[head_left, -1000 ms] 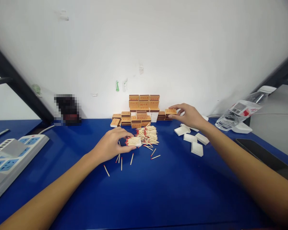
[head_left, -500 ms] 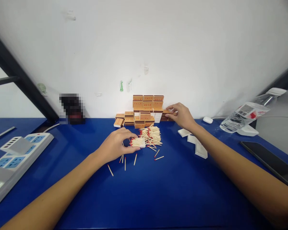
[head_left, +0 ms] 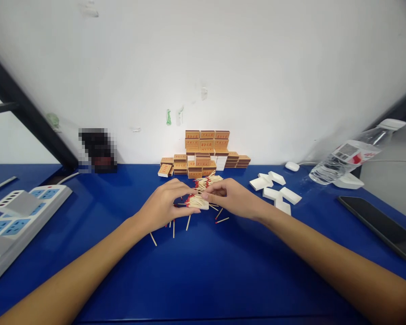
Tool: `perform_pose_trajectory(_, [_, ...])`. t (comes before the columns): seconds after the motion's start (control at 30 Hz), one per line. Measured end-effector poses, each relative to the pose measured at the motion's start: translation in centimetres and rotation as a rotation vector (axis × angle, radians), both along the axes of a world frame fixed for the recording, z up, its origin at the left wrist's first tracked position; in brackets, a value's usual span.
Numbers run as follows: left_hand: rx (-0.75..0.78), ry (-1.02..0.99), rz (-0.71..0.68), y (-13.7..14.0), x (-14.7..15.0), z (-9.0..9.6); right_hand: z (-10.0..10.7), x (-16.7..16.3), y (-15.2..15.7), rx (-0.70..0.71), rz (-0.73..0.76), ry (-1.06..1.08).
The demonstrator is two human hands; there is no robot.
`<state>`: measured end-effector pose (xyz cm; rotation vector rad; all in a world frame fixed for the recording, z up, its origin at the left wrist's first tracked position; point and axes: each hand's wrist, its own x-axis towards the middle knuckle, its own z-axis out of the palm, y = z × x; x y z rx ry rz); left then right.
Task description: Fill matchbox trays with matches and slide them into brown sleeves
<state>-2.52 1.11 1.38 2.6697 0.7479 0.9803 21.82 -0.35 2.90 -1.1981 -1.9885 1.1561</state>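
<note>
Over the blue worktop (head_left: pixel 203 275), the left hand (head_left: pixel 169 199) is clamping matches (head_left: pixel 193 201) in a small white tray (head_left: pixel 204 205) between thumb and fingers, the red heads pointing left. A loose heap (head_left: pixel 209 181) is lying just behind. The right hand (head_left: pixel 232 198) is curling over the tray's right end; I cannot tell whether it is pinching anything. Keeping the tray level and squeezing lightly seems best, the fingertips nudging sticks lengthwise.

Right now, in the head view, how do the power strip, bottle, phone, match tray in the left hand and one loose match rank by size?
1. Power strip
2. Bottle and phone: too alike to rank
3. Match tray, partly hidden
4. Loose match
</note>
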Motion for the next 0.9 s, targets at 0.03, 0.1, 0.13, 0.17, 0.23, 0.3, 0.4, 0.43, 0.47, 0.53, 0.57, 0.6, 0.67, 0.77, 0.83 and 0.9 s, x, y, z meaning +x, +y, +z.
perform_pose_trajectory(0.03, [0.007,0.002,0.006,0.0,0.0,0.0,-0.2,0.1,0.2,-0.027,-0.022,0.011])
perform_pose_trajectory(0.1, [0.026,-0.001,0.029,0.1,0.0,-0.2,-0.6,0.6,0.6,-0.041,-0.063,0.017])
perform_pose_trajectory(0.13, [0.036,-0.007,0.045,0.1,0.0,-0.2,-0.8,0.9,1.0,-0.028,-0.087,0.015])
perform_pose_trajectory(0.17, [0.045,-0.015,0.062,0.1,0.0,-0.3,-0.9,1.3,1.4,-0.002,-0.117,0.01])
perform_pose_trajectory(0.23, [0.061,-0.027,0.085,0.1,0.1,-0.3,-1.0,2.4,2.3,0.065,-0.189,-0.008])
perform_pose_trajectory(0.3, [0.073,-0.026,0.089,0.1,0.1,-0.3,-1.0,3.6,3.4,0.129,-0.258,-0.034])
perform_pose_trajectory(0.4, [0.094,-0.021,0.085,0.0,0.1,-0.2,-1.1,5.3,5.0,0.191,-0.316,-0.061])
perform_pose_trajectory(0.43, [0.099,-0.019,0.085,0.0,0.1,-0.2,-1.2,5.7,5.4,0.217,-0.329,-0.073])
perform_pose_trajectory(0.47, [0.103,-0.016,0.086,0.0,0.1,-0.2,-1.3,6.0,5.7,0.248,-0.341,-0.087])
perform_pose_trajectory(0.53, [0.106,-0.011,0.093,0.1,0.1,-0.2,-1.6,6.2,5.9,0.323,-0.355,-0.115])
perform_pose_trajectory(0.57, [0.107,-0.008,0.097,0.1,0.1,-0.3,-1.8,6.1,5.9,0.366,-0.357,-0.129])
perform_pose_trajectory(0.6, [0.109,-0.006,0.101,0.2,0.1,-0.3,-2.0,5.9,5.8,0.411,-0.358,-0.14])
perform_pose_trajectory(0.67, [0.115,-0.001,0.1,0.3,0.0,-0.3,-2.3,5.4,5.4,0.502,-0.356,-0.159])
perform_pose_trajectory(0.77, [0.121,0.005,0.091,0.3,0.0,-0.2,-2.6,4.8,4.7,0.623,-0.343,-0.184])
perform_pose_trajectory(0.83, [0.116,0.009,0.09,0.3,0.0,-0.2,-2.8,4.7,4.4,0.678,-0.326,-0.199])
perform_pose_trajectory(0.9, [0.109,0.015,0.092,0.3,0.0,-0.1,-2.9,4.8,4.2,0.714,-0.311,-0.211])
